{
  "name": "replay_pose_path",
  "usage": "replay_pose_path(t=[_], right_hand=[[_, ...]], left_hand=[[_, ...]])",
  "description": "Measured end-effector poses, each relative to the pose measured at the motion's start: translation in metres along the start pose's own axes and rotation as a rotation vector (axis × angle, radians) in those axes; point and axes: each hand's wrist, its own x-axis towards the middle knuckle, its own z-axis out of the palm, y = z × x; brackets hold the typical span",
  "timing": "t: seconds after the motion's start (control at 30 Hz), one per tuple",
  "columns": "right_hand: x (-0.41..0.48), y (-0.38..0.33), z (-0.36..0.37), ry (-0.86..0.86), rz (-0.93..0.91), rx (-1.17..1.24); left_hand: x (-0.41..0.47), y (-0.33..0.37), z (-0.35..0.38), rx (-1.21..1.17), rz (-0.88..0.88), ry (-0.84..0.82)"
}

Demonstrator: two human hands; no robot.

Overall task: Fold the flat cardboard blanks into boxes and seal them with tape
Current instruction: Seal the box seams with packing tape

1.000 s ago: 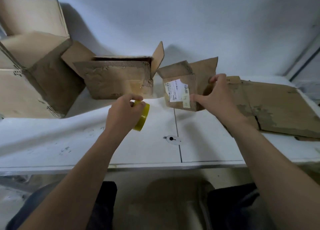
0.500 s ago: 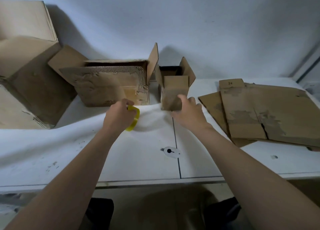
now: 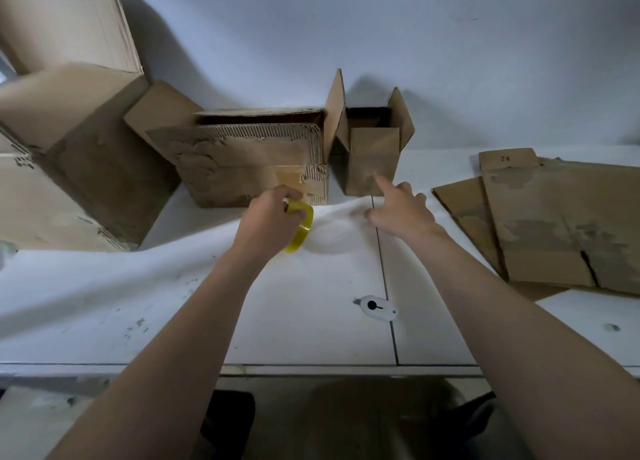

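Note:
A small folded cardboard box (image 3: 372, 158) stands upright at the back of the white table (image 3: 311, 303), its top flaps open. My right hand (image 3: 401, 210) is just in front of it, fingers straight, the index finger touching its front face. My left hand (image 3: 270, 217) grips a yellow roll of tape (image 3: 301, 229) a little left of the small box. Flat cardboard blanks (image 3: 554, 224) lie stacked on the right side of the table.
A medium open box (image 3: 249, 161) with a torn front stands beside the small one. Two large boxes (image 3: 69, 141) fill the back left. A small white cutter (image 3: 375, 308) lies on the table in front of me. The wall is close behind.
My right hand set the small box down upright against the medium box and let go, now only touching it with a finger. My left hand moved forward with the tape.

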Motion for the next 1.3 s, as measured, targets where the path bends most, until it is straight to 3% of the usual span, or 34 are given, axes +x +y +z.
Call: replay_pose_path(t=[0.1,0.23,0.37,0.53,0.77,0.87,1.03,1.3], right_hand=[[-0.015,0.006,-0.009,0.039,-0.081,0.062],[-0.051,0.003,-0.034,0.003,-0.283,0.44],[-0.084,0.01,-0.052,-0.106,-0.329,0.484],[-0.1,0.024,-0.068,0.01,-0.302,0.579],[-0.099,0.024,-0.07,0.146,-0.337,0.489],[-0.102,0.017,-0.067,0.15,-0.426,0.36],[-0.104,0.008,-0.062,0.159,-0.485,0.359],[-0.105,-0.002,-0.051,0.211,-0.441,0.387]], left_hand=[[-0.012,0.009,0.003,-0.061,-0.019,-0.044],[-0.039,0.033,0.015,-0.317,-0.079,-0.136],[-0.069,0.055,0.026,-0.458,-0.061,-0.217],[-0.083,0.072,0.032,-0.571,-0.024,-0.277],[-0.082,0.073,0.04,-0.452,0.071,-0.307],[-0.08,0.07,0.037,-0.536,0.034,-0.354],[-0.077,0.061,0.032,-0.624,0.037,-0.182],[-0.081,0.055,0.02,-0.549,0.166,-0.156]])
